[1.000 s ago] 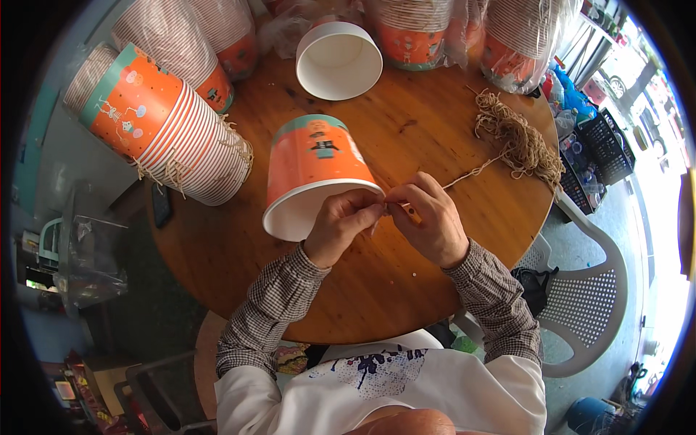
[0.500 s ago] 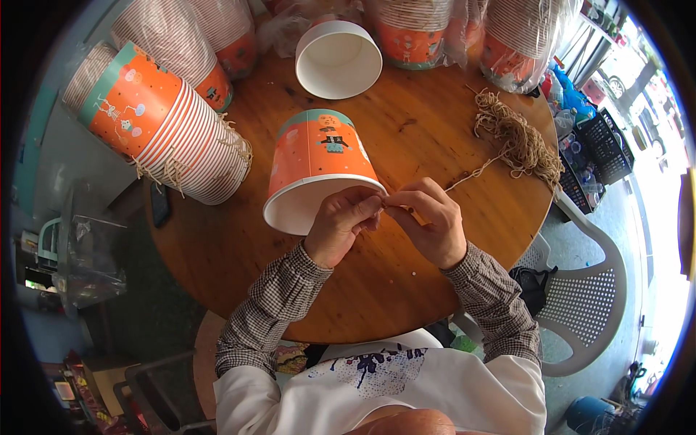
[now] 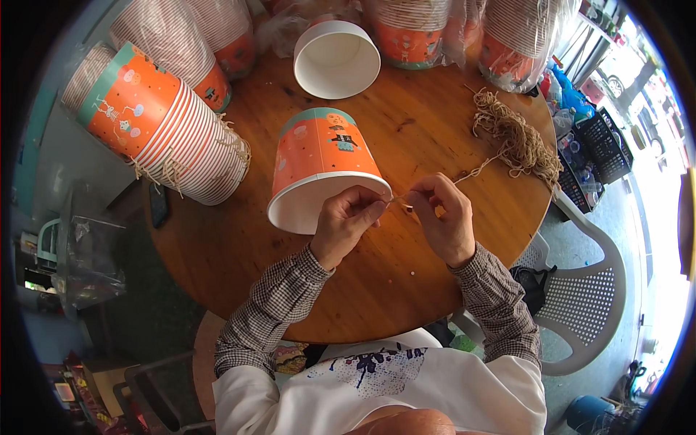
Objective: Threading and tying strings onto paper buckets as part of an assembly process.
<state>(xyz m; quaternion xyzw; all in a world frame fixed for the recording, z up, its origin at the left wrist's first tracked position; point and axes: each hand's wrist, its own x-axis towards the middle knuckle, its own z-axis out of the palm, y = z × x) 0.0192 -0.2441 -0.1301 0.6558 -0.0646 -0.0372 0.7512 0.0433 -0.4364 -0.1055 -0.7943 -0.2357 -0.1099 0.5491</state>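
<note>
An orange paper bucket (image 3: 312, 156) with a green band and cartoon figures lies tilted on the table, its white mouth toward me. Close to its right rim, my left hand (image 3: 344, 223) pinches thin tan string; whether its fingers also touch the rim, I cannot tell. My right hand (image 3: 448, 221) is closed on the same string (image 3: 400, 201) slightly to the right, with a short piece showing between the two hands. From behind the right hand, a strand leads up to a tangled heap of string (image 3: 511, 134) at the table's right side.
A stack of nested buckets (image 3: 167, 130) with string bits along the rims leans at left. Behind stand plastic-wrapped stacks (image 3: 413, 36) and a single white-mouthed bucket (image 3: 337, 61). A dark phone (image 3: 159, 205) lies at the round wooden table's (image 3: 362, 304) left edge; a chair (image 3: 583, 297) stands right.
My right hand has moved right, away from the left hand, and string now shows between them. The bucket has turned and shifted slightly to the right.
</note>
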